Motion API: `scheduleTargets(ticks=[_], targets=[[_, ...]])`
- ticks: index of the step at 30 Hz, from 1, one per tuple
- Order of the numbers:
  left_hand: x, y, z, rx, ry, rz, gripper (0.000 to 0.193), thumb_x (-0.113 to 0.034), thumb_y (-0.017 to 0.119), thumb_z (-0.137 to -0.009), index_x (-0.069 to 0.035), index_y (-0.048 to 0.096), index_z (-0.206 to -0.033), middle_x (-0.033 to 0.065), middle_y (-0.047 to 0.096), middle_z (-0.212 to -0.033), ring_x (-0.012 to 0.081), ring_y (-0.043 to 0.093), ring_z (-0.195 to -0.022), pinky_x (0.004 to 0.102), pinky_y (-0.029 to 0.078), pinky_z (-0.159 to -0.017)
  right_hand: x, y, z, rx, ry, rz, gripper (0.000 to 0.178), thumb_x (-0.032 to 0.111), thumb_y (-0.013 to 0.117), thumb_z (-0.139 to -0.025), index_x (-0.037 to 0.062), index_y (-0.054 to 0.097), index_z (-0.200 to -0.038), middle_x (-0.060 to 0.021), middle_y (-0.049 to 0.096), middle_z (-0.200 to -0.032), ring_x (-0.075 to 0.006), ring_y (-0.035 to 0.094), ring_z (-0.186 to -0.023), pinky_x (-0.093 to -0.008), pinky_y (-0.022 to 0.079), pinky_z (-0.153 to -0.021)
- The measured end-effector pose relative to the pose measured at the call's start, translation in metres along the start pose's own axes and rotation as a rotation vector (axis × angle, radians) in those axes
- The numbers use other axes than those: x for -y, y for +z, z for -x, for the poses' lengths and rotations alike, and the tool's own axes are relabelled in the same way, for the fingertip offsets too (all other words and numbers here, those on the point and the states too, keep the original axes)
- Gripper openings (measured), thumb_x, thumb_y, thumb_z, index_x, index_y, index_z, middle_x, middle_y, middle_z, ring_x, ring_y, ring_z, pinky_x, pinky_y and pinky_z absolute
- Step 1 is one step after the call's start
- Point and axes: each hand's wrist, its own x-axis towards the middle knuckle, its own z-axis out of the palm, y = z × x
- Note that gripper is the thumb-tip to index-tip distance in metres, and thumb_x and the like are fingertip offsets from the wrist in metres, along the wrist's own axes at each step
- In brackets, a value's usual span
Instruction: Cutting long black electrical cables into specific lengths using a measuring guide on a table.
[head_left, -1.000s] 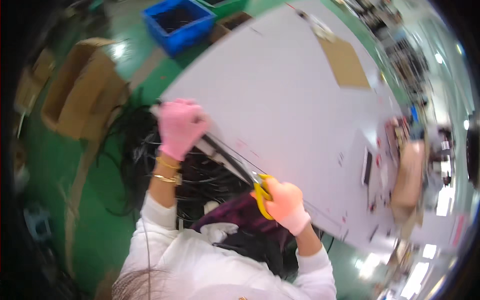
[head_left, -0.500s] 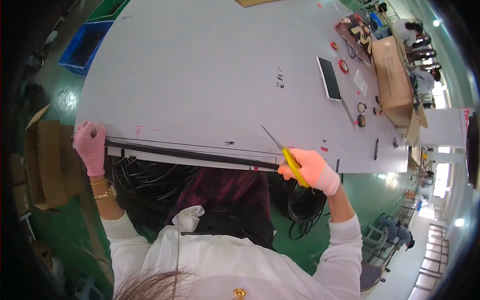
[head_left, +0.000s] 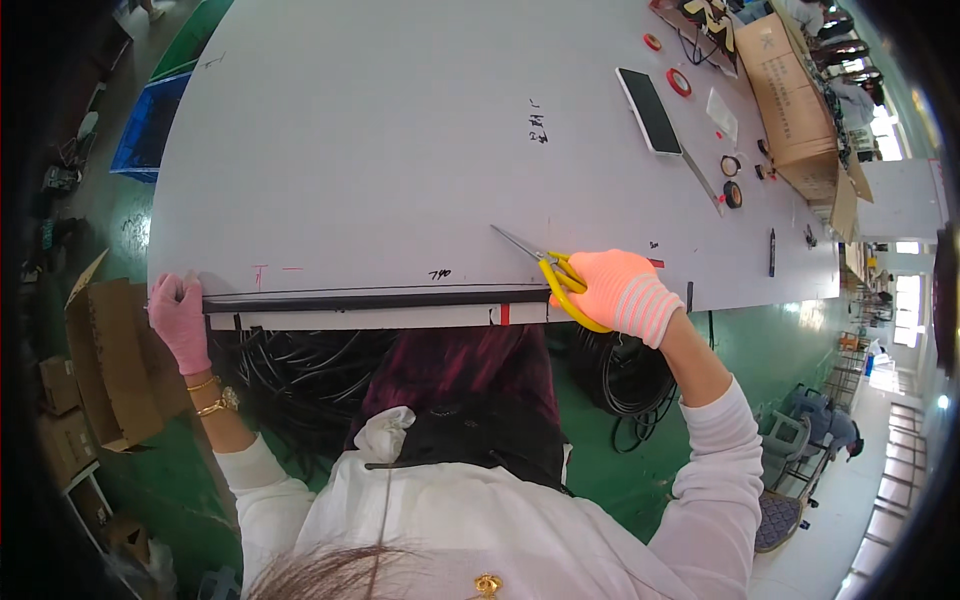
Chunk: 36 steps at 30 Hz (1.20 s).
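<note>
A black tube or cable (head_left: 370,302) lies straight along the front edge of the table, beside a drawn black line. At its left end my left hand (head_left: 180,322), in a pink glove, is closed and pinches it at the table's corner. Toward the other end is my right hand (head_left: 628,293), in an orange glove, closed around yellow-handled scissors (head_left: 580,308). The scissors' slim blades (head_left: 518,243) point up and left over the table. The tube's right end disappears under the right hand, so whether those fingers also grip it is hard to see.
On the grey table (head_left: 350,150) lie a phone or tablet (head_left: 650,112), a metal ruler (head_left: 702,178), tape rolls (head_left: 679,82) and a marker (head_left: 772,252). An open carton (head_left: 790,95) stands at right. Coils of black cable (head_left: 625,380) hang below the edge. A blue crate (head_left: 150,125) sits left.
The tube has gone from slanting past the edge to lying straight along the drawn line. My right hand has moved up with the scissors; the left still holds its end. The view has shifted slightly.
</note>
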Motion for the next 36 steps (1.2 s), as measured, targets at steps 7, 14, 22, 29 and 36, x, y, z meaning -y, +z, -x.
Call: scheduleTargets(ticks=[7, 14, 22, 29, 36], targets=[[0.011, 0.004, 0.004, -0.026, 0.026, 0.012, 0.040, -0.003, 0.069, -0.084, 0.002, 0.032, -0.068, 0.0080, 0.030, -0.068, 0.0191, 0.034, -0.066, 0.0364, 0.036, -0.064, 0.008, -0.004, 0.002, -0.023, 0.043, 0.039, 0.035, 0.041, 0.058, -0.094, 0.0094, 0.071, -0.102, -0.0128, 0.076, -0.091, -0.0329, 0.073, -0.087, -0.0429, 0.058, -0.076], [-0.073, -0.002, 0.004, 0.034, -0.018, -0.439, 0.023, -0.012, 0.077, -0.079, -0.008, 0.071, -0.101, 0.0109, 0.069, -0.098, 0.0284, 0.064, -0.096, 0.0426, 0.049, -0.088, 0.006, -0.004, -0.007, 0.014, 0.071, 0.021, 0.037, 0.043, 0.062, -0.091, 0.0110, 0.076, -0.101, -0.0119, 0.076, -0.091, -0.0315, 0.074, -0.088, -0.0419, 0.059, -0.075], [-0.307, 0.090, 0.105, 0.560, 0.650, 0.253, 0.040, -0.030, 0.079, -0.073, -0.013, 0.070, -0.108, 0.0043, 0.064, -0.105, 0.0291, 0.058, -0.105, 0.0460, 0.042, -0.096, -0.001, 0.000, -0.007, -0.045, -0.010, -0.035, 0.040, 0.044, 0.060, -0.092, 0.0081, 0.074, -0.101, -0.0144, 0.075, -0.089, -0.0350, 0.073, -0.087, -0.0443, 0.058, -0.075], [-0.333, 0.108, 0.109, 0.586, 0.595, 0.049, 0.034, -0.030, 0.079, -0.069, -0.010, 0.070, -0.095, 0.0058, 0.065, -0.101, 0.0295, 0.060, -0.098, 0.0463, 0.044, -0.089, -0.006, -0.001, -0.010, -0.034, -0.005, -0.103, 0.044, 0.049, 0.064, -0.088, 0.0122, 0.077, -0.108, -0.0117, 0.077, -0.099, -0.0311, 0.074, -0.095, -0.0414, 0.059, -0.081], [-0.331, 0.117, 0.111, 0.587, 0.664, -0.064, 0.031, -0.030, 0.076, -0.070, -0.010, 0.069, -0.093, 0.0066, 0.065, -0.100, 0.0286, 0.060, -0.095, 0.0436, 0.046, -0.087, -0.013, 0.006, -0.014, -0.040, -0.042, -0.162, 0.048, 0.053, 0.062, -0.089, 0.0117, 0.076, -0.108, -0.0115, 0.077, -0.098, -0.0322, 0.074, -0.094, -0.0424, 0.059, -0.080]])
